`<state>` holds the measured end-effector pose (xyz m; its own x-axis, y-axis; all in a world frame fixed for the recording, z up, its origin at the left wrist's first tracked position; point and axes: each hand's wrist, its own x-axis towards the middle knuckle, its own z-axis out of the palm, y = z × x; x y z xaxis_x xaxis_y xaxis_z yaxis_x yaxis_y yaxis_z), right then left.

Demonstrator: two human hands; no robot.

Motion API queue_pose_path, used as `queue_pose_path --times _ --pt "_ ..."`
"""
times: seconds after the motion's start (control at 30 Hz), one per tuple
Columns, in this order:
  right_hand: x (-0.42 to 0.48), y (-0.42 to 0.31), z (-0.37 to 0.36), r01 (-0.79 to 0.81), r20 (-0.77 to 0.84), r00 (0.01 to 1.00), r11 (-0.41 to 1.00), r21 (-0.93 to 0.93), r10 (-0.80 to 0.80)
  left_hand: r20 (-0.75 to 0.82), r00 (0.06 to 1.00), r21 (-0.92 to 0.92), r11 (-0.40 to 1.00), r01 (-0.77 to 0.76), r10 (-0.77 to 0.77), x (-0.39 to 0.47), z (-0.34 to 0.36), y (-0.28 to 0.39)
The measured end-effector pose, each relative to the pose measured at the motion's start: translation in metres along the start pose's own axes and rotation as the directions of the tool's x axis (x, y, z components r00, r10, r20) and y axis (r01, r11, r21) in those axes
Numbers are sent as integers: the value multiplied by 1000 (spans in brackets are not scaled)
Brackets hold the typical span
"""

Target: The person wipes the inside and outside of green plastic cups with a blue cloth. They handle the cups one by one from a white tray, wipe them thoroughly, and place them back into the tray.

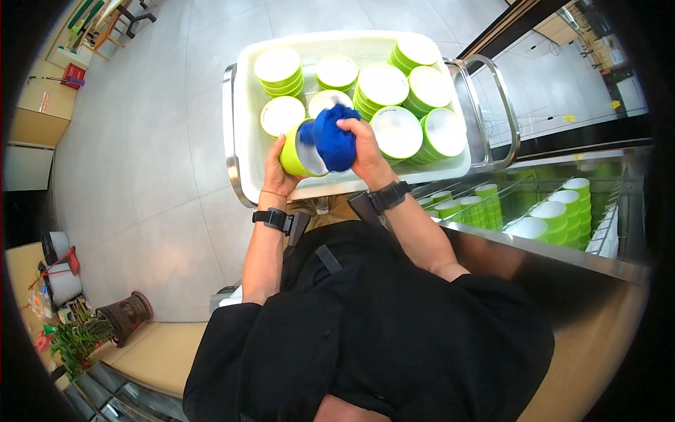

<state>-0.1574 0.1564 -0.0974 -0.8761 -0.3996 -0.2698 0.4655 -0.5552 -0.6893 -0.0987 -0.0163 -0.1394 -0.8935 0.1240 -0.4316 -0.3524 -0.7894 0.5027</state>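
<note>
My left hand (pixel 278 171) grips a lime-green bowl with a white inside (pixel 299 153), tilted so that its mouth faces right. Bunched in my right hand (pixel 365 150) is a blue cloth (pixel 336 138), which is partly inside the mouth of that bowl. Both hands are over the near side of a white plastic basket (pixel 248 126). Stacks of similar green and white bowls (pixel 383 84) stand in it, and my hands and the cloth hide part of one stack. Another stack (pixel 396 132) is just right of my right hand.
A metal frame with a looped handle (pixel 509 111) surrounds the basket. At right, a steel-edged cabinet (pixel 580 261) has wire racks with more green bowls (pixel 551 213). A potted plant (pixel 125 316) is at lower left, and a table with chairs (pixel 108 31) at far upper left on the grey tiled floor (pixel 153 158).
</note>
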Motion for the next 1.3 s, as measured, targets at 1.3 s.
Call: queue_pose_path --times 1.3 --pt "35 -6 -10 175 161 984 642 -747 -82 225 951 224 938 -264 213 -6 1 -15"
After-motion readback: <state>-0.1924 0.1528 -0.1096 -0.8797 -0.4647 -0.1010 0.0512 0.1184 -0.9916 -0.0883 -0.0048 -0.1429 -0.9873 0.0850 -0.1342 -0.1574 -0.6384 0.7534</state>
